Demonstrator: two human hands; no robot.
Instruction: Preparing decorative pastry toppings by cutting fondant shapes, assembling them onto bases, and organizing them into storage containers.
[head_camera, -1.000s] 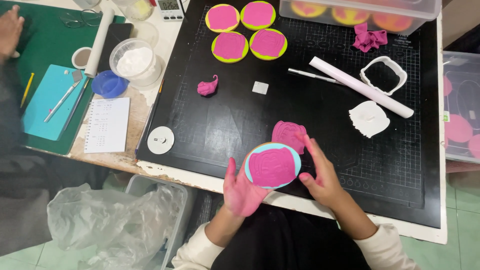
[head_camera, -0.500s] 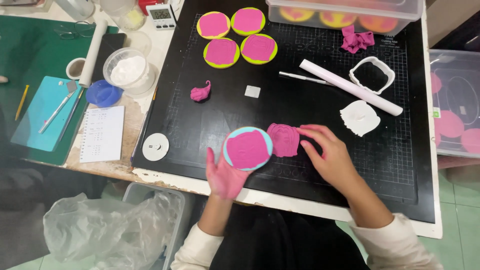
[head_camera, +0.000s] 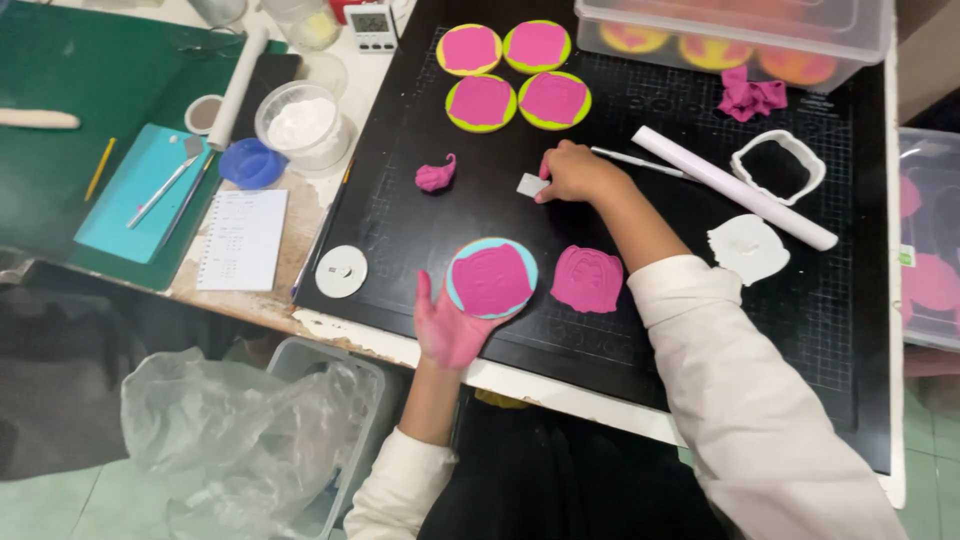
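Since half a second ago the right hand (head_camera: 578, 172) has left the flat pink slab (head_camera: 587, 278) and reached up the black cutting mat (head_camera: 420, 225) to a small grey square piece (head_camera: 531, 185); its fingers are curled together with the tips touching that piece, though whether they pinch it I cannot tell; the slab now lies alone on the mat, just right of the round disc (head_camera: 491, 279). Left hand (head_camera: 448, 326) stays palm-up under the disc's lower left edge, fingers spread, at the front edge of the worktop (head_camera: 350, 335); the disc is pale blue with a pink embossed square pressed on top. Both pieces look soft, light and easily dented, likely clay or fondant; the disc is best carried flat from beneath, never squeezed on its face. A small curled pink lump (head_camera: 434, 176) lies further back, well apart.
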